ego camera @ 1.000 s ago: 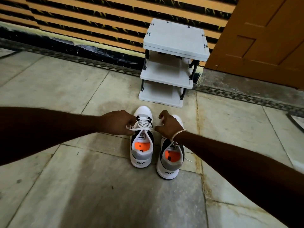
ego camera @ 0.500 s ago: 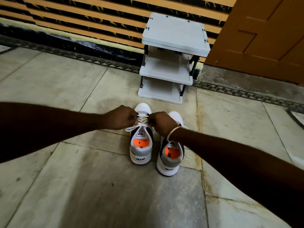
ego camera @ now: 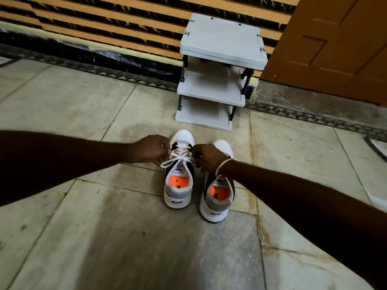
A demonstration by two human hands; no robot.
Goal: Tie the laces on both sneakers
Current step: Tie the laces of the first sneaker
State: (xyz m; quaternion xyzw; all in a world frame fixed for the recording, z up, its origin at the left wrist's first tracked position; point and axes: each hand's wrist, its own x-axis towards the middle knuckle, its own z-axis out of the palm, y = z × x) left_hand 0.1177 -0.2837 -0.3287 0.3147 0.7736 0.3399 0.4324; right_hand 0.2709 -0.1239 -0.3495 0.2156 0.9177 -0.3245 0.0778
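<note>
Two white, black and grey sneakers with orange insoles stand side by side on the floor, heels toward me. The left sneaker (ego camera: pixel 179 189) has white laces (ego camera: pixel 180 156) drawn across its tongue. My left hand (ego camera: pixel 150 149) pinches one lace end at the shoe's left side. My right hand (ego camera: pixel 206 156), with a gold bangle at the wrist, pinches the other lace end at the shoe's right side. A lace loop hangs down to the left of the tongue. The right sneaker (ego camera: pixel 218 197) sits partly under my right wrist, and a loose lace end trails beside it.
A grey three-tier shoe rack (ego camera: pixel 219 65) stands just beyond the sneakers against a striped orange and black wall. An orange-brown door (ego camera: pixel 335 42) is at the far right above a raised stone step. Pale floor tiles (ego camera: pixel 125 237) spread around the shoes.
My hands first closed in together over the left sneaker's laces, then drew slightly apart. The lace now runs taut across the tongue with a loop hanging at the left.
</note>
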